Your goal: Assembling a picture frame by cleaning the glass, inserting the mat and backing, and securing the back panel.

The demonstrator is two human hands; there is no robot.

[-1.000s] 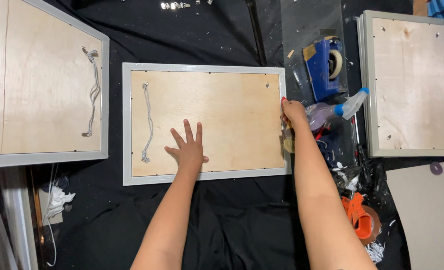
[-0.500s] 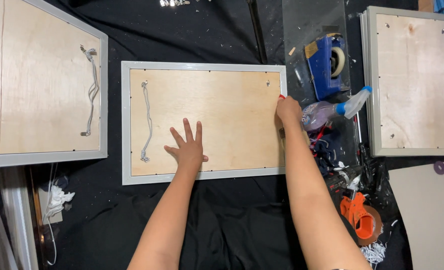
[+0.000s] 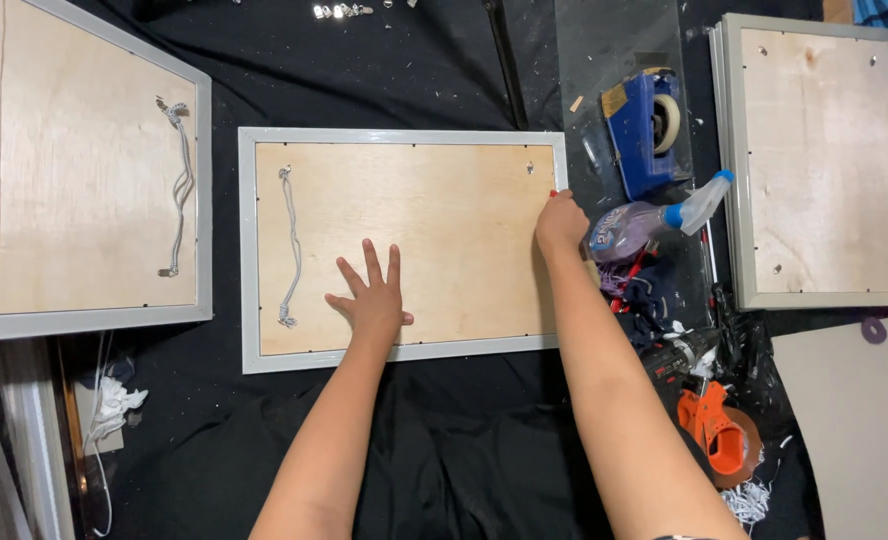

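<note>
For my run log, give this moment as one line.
left hand flat on plywood backing | right hand at frame right edge | spray bottle beside

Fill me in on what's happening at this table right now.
A person is working on the back of a grey picture frame lying face down on a black cloth. The left hand lies flat, fingers spread, on its plywood backing. The right hand is at the frame's right edge. A hanging cord is fixed near the left side. A spray bottle and blue tape dispenser lie to the right.
</note>
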